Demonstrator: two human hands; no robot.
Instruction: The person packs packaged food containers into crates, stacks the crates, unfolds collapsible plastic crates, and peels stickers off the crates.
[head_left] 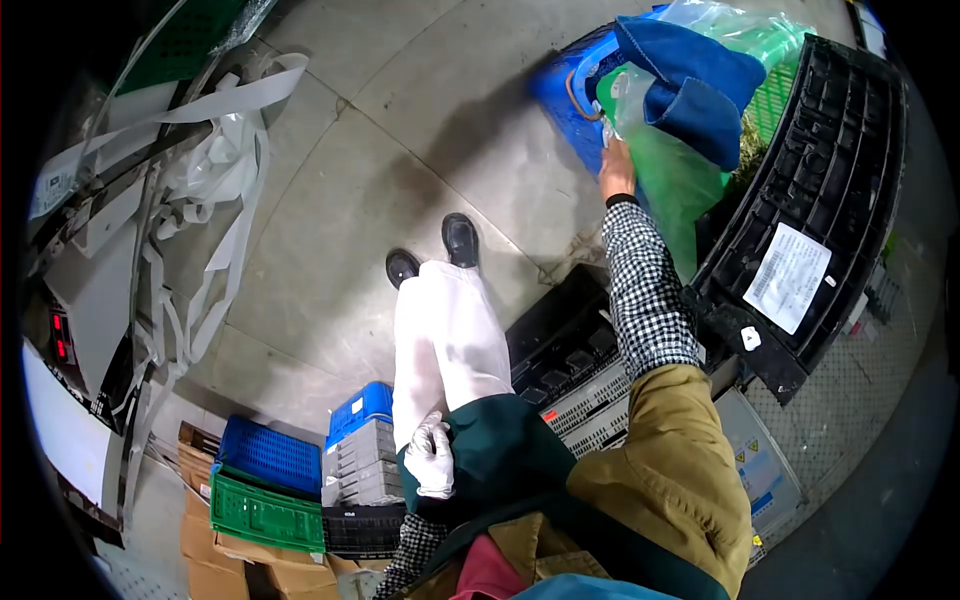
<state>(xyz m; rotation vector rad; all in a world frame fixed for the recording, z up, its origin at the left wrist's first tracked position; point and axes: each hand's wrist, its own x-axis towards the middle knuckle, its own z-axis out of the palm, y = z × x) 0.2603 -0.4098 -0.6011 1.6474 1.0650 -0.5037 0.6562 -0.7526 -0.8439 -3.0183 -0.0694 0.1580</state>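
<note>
Nearest the camera, a tan jacket (pixel 665 480) is covering the person's upper right arm, on the near side of the right hand (pixel 615 165). To the right of that hand, a black ribbed crate (pixel 840 140) is leaning at a slant. White strips (pixel 255 95) are hanging in a tangle, well apart to its left. Directly beneath its fingers, a blue bin (pixel 570 140) is standing on the floor. Just right of the hand, a greenish clear plastic bag (pixel 685 190) is spreading down, and a blue cloth (pixel 695 75) is draping over it. The right fingers are bending at the bin's upper edge, near a brown loop (pixel 571 92); the view is not showing whether they are grasping anything. The white-gloved left hand (pixel 430 460) is curling against a dark green apron (pixel 500 435); whether it is pinching fabric, one cannot tell.
</note>
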